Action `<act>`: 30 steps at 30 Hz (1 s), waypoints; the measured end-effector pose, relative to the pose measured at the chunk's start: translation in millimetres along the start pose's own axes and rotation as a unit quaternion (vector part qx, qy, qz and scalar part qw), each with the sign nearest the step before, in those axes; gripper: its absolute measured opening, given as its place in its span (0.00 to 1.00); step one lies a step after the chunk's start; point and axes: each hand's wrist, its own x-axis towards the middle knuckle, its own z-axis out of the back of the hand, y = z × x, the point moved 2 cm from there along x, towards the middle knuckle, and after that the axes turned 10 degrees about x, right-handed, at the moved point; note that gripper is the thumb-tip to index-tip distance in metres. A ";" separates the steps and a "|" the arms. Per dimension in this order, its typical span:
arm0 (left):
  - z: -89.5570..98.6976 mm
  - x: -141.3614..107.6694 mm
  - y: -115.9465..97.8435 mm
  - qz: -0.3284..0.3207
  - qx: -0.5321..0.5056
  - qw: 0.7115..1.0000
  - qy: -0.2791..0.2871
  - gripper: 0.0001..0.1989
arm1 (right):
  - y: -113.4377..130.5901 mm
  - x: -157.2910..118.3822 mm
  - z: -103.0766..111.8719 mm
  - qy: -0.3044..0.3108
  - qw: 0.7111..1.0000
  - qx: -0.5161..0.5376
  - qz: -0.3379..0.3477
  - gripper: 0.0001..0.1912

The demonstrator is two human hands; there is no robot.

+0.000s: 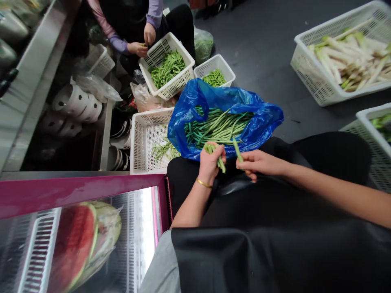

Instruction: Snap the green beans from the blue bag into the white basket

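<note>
My left hand [210,160] is closed around a small bunch of green bean pieces [221,164], whose ends stick out past the fingers. Just to the right, my right hand [259,162] pinches a single green bean [237,150] that points up toward the bag. Both hands are over my lap, at the near edge of an open blue plastic bag [265,118]. Long green beans [216,128] lie inside the bag. Left of the bag, a white basket [139,142] holds a few thin bean pieces [165,149].
Another person's hands [143,42] work over a basket [186,67] of cut beans. Beside it stands a smaller bean basket [230,75]. White baskets [324,91] of vegetables stand on the right. A glass-topped case [122,179] with watermelon [73,240] is at the lower left.
</note>
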 end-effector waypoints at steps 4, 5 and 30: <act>-14.8 -0.2 8.4 -0.027 0.061 0.998 -0.014 0.21 | -10.2 21.2 -15.4 -0.015 0.996 -0.093 0.010 0.20; -15.7 -2.2 7.8 -0.038 0.084 0.996 -0.017 0.21 | -10.1 22.5 -16.5 -0.015 0.994 -0.109 0.001 0.21; 135.1 12.2 -93.5 -0.135 0.327 0.906 -0.232 0.15 | 9.6 -11.8 44.8 0.008 0.931 -0.361 0.049 0.19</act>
